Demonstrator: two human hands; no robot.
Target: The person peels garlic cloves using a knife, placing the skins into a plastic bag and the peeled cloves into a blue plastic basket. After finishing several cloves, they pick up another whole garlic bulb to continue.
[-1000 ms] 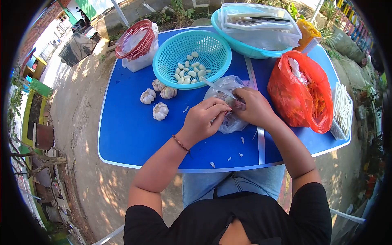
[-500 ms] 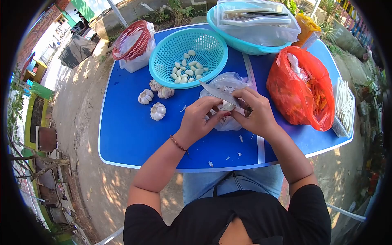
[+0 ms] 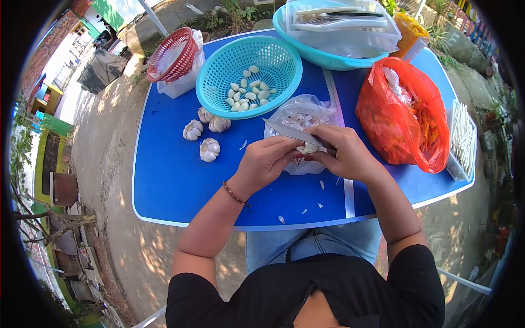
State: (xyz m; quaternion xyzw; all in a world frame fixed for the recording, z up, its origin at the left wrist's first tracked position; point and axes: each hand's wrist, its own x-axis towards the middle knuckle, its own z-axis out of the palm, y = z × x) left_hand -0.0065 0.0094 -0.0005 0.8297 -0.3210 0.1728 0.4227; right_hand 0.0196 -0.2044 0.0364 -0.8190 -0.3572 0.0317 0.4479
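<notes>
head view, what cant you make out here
All in the head view:
- knife handle: mostly covered by the right hand
- garlic: partly hidden by fingers of both the right hand and left hand
- red bag: its folds hide the lower contents
- basin: clear boxes block its inside

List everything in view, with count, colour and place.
Table: one, blue, centre
Teal basket: one, far middle
Peeled cloves: over a dozen, white, in basket
Garlic bulbs: four, whitish, left
Red basket: one, far left
Basin: one, teal, far right
Clear boxes: count unclear, in basin
Packet: one, yellow-orange, beside basin
Red bag: one, right
White sticks: many, right edge
Clear bag: one, under hands
Knife: one, grey blade, right hand
Garlic piece: one, white, between hands
Bracelet: one, brown, left wrist
Left hand: one, bare, left of knife
</notes>
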